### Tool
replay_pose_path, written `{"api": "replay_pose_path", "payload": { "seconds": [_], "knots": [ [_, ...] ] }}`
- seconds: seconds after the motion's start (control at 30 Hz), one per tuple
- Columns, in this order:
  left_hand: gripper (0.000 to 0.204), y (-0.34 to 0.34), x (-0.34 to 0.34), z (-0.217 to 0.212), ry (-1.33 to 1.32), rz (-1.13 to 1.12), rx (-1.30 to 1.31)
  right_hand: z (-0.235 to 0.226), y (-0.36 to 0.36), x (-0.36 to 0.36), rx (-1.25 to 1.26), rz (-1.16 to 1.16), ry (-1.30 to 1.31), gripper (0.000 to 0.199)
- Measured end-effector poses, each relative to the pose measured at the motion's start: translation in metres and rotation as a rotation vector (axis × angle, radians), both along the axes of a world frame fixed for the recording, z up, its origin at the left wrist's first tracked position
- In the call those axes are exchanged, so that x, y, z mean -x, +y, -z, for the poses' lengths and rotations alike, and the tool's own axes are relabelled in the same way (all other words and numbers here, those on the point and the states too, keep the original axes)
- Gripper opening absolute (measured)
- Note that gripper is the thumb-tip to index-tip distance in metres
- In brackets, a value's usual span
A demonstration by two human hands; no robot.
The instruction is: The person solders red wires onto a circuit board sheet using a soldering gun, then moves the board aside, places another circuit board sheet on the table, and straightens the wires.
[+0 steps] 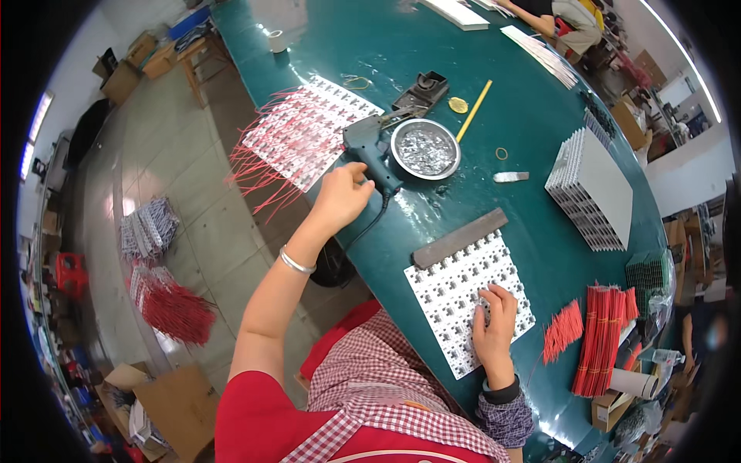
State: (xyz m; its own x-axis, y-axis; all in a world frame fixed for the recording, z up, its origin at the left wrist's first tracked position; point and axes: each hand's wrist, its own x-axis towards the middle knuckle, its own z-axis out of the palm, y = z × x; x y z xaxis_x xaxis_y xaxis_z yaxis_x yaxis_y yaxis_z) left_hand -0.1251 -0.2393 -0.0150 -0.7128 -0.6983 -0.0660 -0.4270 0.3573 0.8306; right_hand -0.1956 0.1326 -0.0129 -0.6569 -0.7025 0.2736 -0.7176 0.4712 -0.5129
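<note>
My left hand (345,197) is beside the handle of a pistol-shaped soldering gun (380,168), its thumb and forefinger apart; I see no grip around the handle. The gun's front end points toward a dark stand (421,92), next to a round metal bowl (398,148) of silvery material. My right hand (498,328) rests on a white circuit board panel (441,309) with rows of small dark components. Its fingers are bent, with thumb and forefinger apart, and anything small beneath them is hidden. A dark grey bar (461,238) lies along the panel's far edge.
A second white panel (316,100) with many red wires lies at the far left. Stacked panels (594,185) stand to the right, above bundles of red wires (598,339). A yellow stick (475,110) and a small brush (511,177) lie past the bar. A cord (374,224) trails off the table edge.
</note>
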Motion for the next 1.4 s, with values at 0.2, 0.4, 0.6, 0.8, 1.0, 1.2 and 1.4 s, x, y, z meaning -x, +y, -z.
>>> {"api": "replay_pose_path", "payload": {
  "seconds": [0.2,0.4,0.6,0.8,1.0,1.2,1.4],
  "knots": [
    [0.02,0.033,-0.085,-0.001,0.392,-0.388,-0.264,0.001,0.001,-0.003,-0.011,0.043,-0.007,0.032],
    [0.018,0.042,-0.129,0.044,0.395,-0.535,-0.423,0.003,-0.001,-0.003,-0.023,0.024,0.006,0.034],
    [0.026,0.019,-0.111,0.042,0.575,-0.548,-0.576,0.001,-0.002,-0.005,-0.061,0.039,0.02,0.032],
    [0.032,0.002,-0.092,0.048,0.703,-0.555,-0.675,-0.003,-0.003,-0.007,-0.083,0.066,-0.015,0.032],
    [0.034,-0.004,-0.085,0.057,0.763,-0.625,-0.662,-0.005,-0.004,-0.007,-0.117,0.086,-0.046,0.033],
    [0.031,-0.009,-0.08,0.054,0.837,-0.648,-0.674,-0.005,-0.004,-0.008,-0.14,0.102,-0.06,0.03],
    [0.028,-0.008,-0.081,0.056,0.87,-0.629,-0.662,-0.005,-0.006,-0.009,-0.157,0.131,-0.055,0.026]
  ]
}}
